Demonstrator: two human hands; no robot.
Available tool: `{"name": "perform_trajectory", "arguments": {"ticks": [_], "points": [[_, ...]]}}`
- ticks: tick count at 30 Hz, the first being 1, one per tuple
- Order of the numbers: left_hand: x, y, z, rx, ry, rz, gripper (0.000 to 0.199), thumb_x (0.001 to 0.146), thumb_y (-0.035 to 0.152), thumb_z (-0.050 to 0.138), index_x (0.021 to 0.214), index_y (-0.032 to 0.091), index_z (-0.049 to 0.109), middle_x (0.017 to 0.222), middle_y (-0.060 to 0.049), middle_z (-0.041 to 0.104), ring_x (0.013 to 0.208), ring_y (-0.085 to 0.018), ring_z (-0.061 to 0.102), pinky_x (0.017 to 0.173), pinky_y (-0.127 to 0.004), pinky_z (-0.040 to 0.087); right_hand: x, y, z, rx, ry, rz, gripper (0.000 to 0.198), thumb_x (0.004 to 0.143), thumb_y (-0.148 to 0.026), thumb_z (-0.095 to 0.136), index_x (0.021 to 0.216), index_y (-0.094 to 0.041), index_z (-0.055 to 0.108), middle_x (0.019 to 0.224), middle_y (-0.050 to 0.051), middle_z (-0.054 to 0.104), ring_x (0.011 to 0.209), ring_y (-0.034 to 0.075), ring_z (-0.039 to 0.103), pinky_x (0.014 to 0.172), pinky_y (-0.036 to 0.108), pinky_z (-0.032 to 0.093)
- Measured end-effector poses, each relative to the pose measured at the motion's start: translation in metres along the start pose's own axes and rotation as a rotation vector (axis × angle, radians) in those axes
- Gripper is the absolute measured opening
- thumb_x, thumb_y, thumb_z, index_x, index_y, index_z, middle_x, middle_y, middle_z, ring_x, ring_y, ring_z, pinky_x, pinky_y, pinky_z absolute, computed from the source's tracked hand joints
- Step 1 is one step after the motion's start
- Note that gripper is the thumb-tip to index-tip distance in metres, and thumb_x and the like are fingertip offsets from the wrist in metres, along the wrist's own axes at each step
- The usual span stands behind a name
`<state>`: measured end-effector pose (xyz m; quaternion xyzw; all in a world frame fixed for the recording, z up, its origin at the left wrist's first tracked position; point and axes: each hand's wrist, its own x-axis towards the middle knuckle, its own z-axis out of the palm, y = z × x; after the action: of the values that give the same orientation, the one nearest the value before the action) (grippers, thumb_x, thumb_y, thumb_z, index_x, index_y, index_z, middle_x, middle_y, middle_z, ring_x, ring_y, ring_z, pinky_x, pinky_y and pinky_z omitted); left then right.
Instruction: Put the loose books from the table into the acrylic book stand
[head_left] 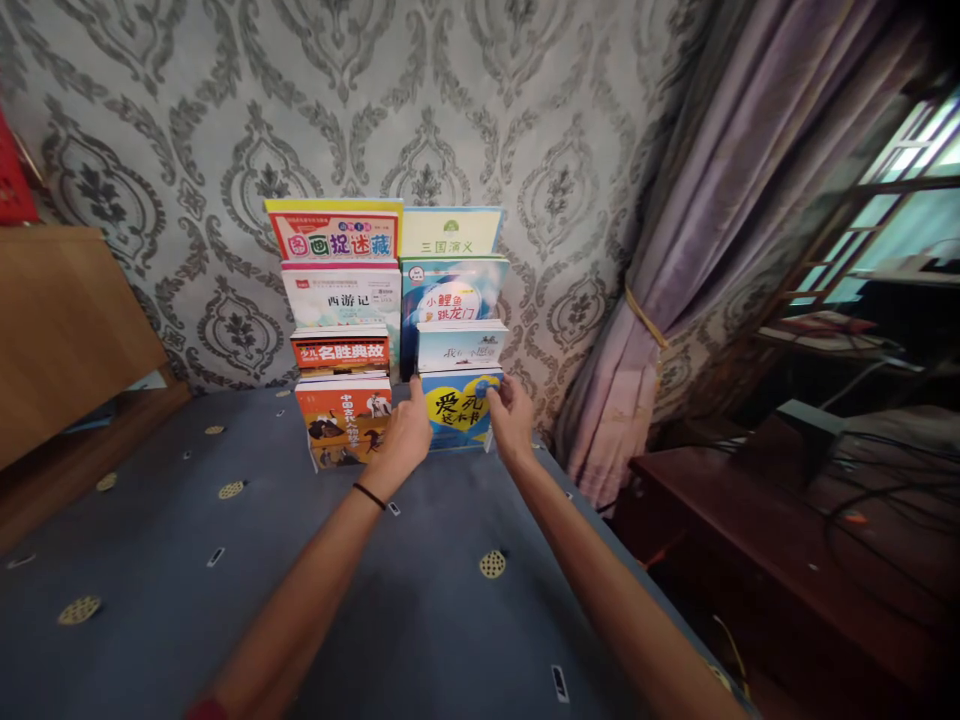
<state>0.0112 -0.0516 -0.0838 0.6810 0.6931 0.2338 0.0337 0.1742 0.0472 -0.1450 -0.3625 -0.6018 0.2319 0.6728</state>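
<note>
Two columns of upright books stand in tiers against the wall. At the front right is a blue and yellow book (459,412). My left hand (409,430) is at its left edge, thumb raised and fingers curled out of sight. At the opposite edge, my right hand (513,412) pinches the cover near its upper right corner. Just behind stands a pale blue book (459,350), then a teal-blue book (454,285) and a pale green-edged book (450,235). The front left book (341,415) is orange, close to my left hand.
The books rest on a dark blue patterned cloth (360,580). A wooden panel (67,330) is at the left. On the right hang a tied purple curtain (675,250) and a dark red table (750,540) with tangled black cables (877,500).
</note>
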Motion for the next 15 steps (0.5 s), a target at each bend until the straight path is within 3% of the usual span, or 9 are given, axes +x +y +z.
{"name": "perform_trajectory", "arguments": {"ticks": [7, 12, 15], "points": [[-0.002, 0.002, 0.000, -0.013, -0.007, 0.001, 0.068, 0.089, 0.003, 0.037, 0.153, 0.000, 0.013, 0.105, -0.027, 0.070, 0.100, -0.032, 0.070, 0.086, -0.041, 0.051, -0.002, -0.007, 0.001, 0.040, 0.030, 0.079, 0.039, 0.079, -0.036, 0.058, 0.114, -0.018, 0.057, 0.107, 0.013, 0.074, 0.100, 0.029, 0.071, 0.095, 0.050, 0.054], [-0.011, -0.002, -0.002, -0.083, -0.049, 0.009, 0.072, 0.090, 0.004, 0.038, 0.155, -0.001, 0.007, 0.105, -0.028, 0.070, 0.100, -0.033, 0.071, 0.086, -0.041, 0.052, -0.013, -0.013, -0.003, 0.048, 0.046, 0.107, 0.054, 0.080, -0.039, 0.058, 0.128, -0.016, 0.052, 0.128, 0.019, 0.066, 0.122, 0.032, 0.062, 0.105, 0.053, 0.046], [-0.029, -0.009, 0.006, -0.141, -0.072, 0.048, 0.071, 0.091, 0.006, 0.039, 0.154, -0.004, 0.008, 0.116, -0.032, 0.066, 0.109, -0.034, 0.068, 0.092, -0.044, 0.051, -0.041, -0.021, -0.009, 0.013, 0.067, 0.103, 0.056, 0.082, -0.040, 0.060, 0.132, -0.017, 0.051, 0.138, 0.019, 0.059, 0.129, 0.032, 0.056, 0.107, 0.055, 0.044]]}}
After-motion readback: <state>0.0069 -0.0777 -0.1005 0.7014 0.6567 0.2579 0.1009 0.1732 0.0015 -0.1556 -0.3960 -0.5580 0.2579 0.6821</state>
